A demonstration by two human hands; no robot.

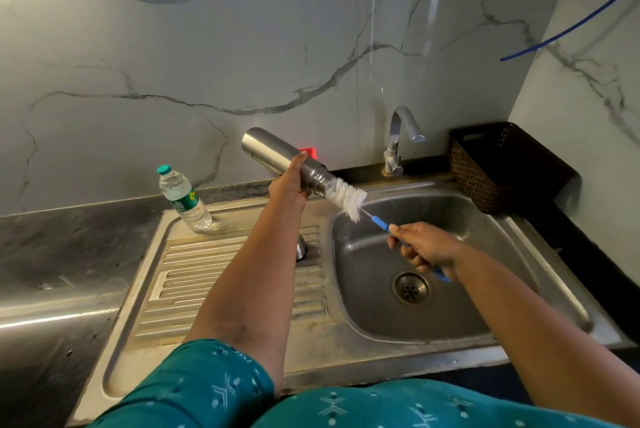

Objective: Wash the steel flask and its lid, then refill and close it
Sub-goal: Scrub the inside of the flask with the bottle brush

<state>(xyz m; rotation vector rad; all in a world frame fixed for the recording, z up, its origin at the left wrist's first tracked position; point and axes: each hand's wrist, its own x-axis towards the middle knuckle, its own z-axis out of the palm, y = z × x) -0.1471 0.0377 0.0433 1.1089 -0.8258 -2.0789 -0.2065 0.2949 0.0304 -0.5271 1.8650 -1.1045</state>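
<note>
flask tilted over the sink, brush at its mouth

steel flask is held up above the line where drainboard meets sink, tilted with its open mouth down toward the right. the left hand grips it round the middle, so part of its body is hidden behind the fingers. the right hand is curled round the blue handle of a bottle brush, over the basin; the hands are apart. the white bristles sit right at the flask's mouth, and whether their tip is inside cannot be told.

a small steel object, perhaps the lid, stands on the drainboard just behind the left forearm, mostly covered by it. something red peeks out behind the flask, too hidden to name.

a plastic water bottle with a green cap stands at the drainboard's far left corner; its green label is too blurred to read. the tap rises at the back rim of the sink, and a dark woven basket sits in the right corner against the marble wall. the basin holds only the drain, with open room under the brush. grey counter runs off the left edge. a blue tube is cut off at the right.
</note>
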